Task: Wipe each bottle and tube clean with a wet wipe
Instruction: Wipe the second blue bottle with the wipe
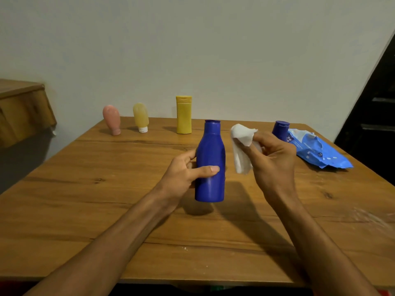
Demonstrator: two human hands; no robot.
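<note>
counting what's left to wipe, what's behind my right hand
A small blue bottle stands behind the right hand, beside the wipes pack. Only its cap and upper body show; the hand covers the rest.

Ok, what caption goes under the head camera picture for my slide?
Left hand holds a blue bottle upright, right hand holds a wipe beside it.

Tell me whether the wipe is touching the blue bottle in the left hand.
Apart. The head view shows a strip of table between the wipe in the right hand and the blue bottle that the left hand holds.
</note>
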